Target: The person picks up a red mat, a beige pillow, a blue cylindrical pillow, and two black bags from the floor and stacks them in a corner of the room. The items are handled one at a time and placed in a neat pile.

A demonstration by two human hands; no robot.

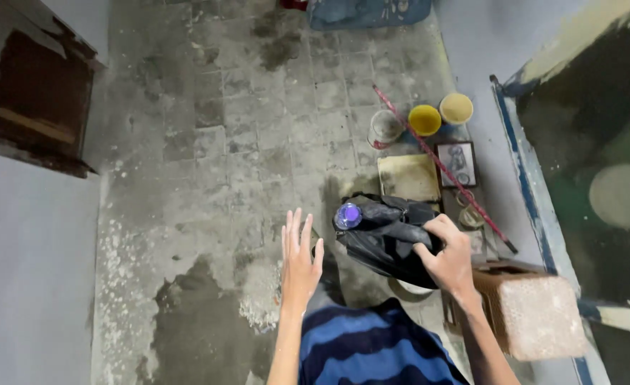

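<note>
My right hand (447,258) grips a crumpled black plastic bag (386,232) from its right side, holding it above the floor. A blue bottle cap (348,214) pokes out of the bag's upper left. My left hand (299,260) hovers just left of the bag with its fingers spread and straight, holding nothing and not touching the bag. My blue striped shirt (372,349) fills the bottom of the view.
The tiled floor (244,142) is stained and wet. Along the right wall stand a yellow bowl (425,119), a tan bowl (456,108), a white bucket (385,127), a red stick (443,167), a framed picture (457,162) and a flat board (408,177). A brick block (540,315) sits near my right arm.
</note>
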